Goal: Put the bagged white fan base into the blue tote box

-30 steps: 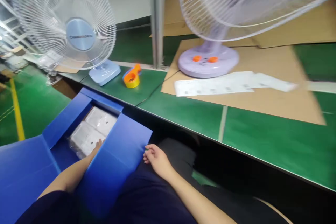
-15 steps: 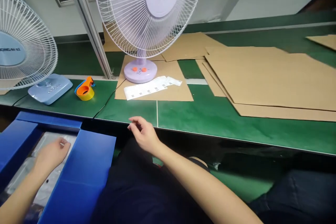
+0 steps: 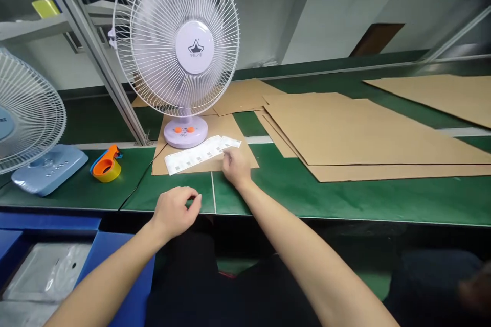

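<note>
Our left hand [image 3: 175,213] has left the blue box [image 3: 109,248], lower left; its fingers curl, but fingertip contact is unclear. Our right hand [image 3: 237,167] has reached the white strip [image 3: 194,156], centre-left, fronting the fan base [image 3: 185,134]; we cannot confirm clamping. Handling shifts to the strip.

Tape dispenser [image 3: 107,165] between left fan [image 3: 28,115] and right fan [image 3: 192,51]; paper strip [image 3: 197,156] before the latter, on cardboard sheet [image 3: 210,166]
</note>
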A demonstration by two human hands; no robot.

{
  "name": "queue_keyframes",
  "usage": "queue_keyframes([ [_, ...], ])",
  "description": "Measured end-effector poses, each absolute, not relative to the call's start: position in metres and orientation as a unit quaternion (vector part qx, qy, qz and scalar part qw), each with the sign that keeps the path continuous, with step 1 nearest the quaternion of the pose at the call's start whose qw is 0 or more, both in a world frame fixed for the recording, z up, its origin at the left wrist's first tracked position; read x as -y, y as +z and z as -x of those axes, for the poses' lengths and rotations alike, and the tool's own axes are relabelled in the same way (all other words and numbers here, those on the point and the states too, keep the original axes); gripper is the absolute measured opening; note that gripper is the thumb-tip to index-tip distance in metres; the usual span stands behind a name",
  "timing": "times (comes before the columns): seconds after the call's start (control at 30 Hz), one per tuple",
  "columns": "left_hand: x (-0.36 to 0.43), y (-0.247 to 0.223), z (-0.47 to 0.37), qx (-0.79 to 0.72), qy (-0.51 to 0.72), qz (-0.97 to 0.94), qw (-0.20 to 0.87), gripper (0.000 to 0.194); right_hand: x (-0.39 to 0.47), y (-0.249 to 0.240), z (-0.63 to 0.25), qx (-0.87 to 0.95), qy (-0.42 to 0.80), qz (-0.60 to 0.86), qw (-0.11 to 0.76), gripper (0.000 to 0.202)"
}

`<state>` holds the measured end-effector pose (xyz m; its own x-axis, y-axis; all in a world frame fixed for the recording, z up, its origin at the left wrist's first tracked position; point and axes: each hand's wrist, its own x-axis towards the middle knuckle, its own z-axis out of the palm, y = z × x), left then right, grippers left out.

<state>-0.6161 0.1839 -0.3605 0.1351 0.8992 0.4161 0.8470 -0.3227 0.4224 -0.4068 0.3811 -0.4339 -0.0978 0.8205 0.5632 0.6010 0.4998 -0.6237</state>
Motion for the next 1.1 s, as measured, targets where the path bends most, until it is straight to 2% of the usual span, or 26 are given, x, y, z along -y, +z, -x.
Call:
queue_keyframes([
  [0.13, -0.25, -0.364, 0.582, -0.532, 0.354, -0.767, 0.064, 0.023, -0.382, -0.442, 0.406, 0.736, 0.116, 0.494, 0.449, 0.021],
  [0.3, -0.341, -0.375, 0.556, -0.528, 0.396, -0.736, 0.155, 0.018, -0.388, -0.439, 0.399, 0.709, 0.124, 0.52, 0.459, 0.019],
  [0.4, -0.376, -0.388, 0.547, -0.513, 0.427, -0.718, 0.2, 0.026, -0.388, -0.434, 0.396, 0.7, 0.132, 0.526, 0.464, 0.018],
  [0.6, -0.384, -0.42, 0.549, -0.51, 0.496, -0.656, 0.251, 0.044, -0.386, -0.426, 0.398, 0.679, 0.118, 0.575, 0.441, 0.02],
  [0.73, -0.383, -0.426, 0.557, -0.472, 0.595, -0.592, 0.268, 0.038, -0.392, -0.43, 0.401, 0.674, 0.103, 0.597, 0.422, 0.024],
  [0.8, -0.386, -0.423, 0.559, -0.481, 0.59, -0.58, 0.291, 0.035, -0.391, -0.433, 0.402, 0.669, 0.111, 0.596, 0.43, 0.023],
  [0.93, -0.396, -0.423, 0.562, -0.517, 0.54, -0.553, 0.368, 0.044, -0.385, -0.434, 0.404, 0.672, 0.123, 0.582, 0.44, 0.021],
  [1.03, -0.404, -0.43, 0.566, -0.531, 0.506, -0.562, 0.382, 0.05, -0.39, -0.426, 0.407, 0.676, 0.141, 0.567, 0.448, 0.019],
  [1.1, -0.407, -0.435, 0.567, -0.532, 0.504, -0.582, 0.353, 0.055, -0.399, -0.418, 0.415, 0.674, 0.157, 0.555, 0.463, 0.016],
])
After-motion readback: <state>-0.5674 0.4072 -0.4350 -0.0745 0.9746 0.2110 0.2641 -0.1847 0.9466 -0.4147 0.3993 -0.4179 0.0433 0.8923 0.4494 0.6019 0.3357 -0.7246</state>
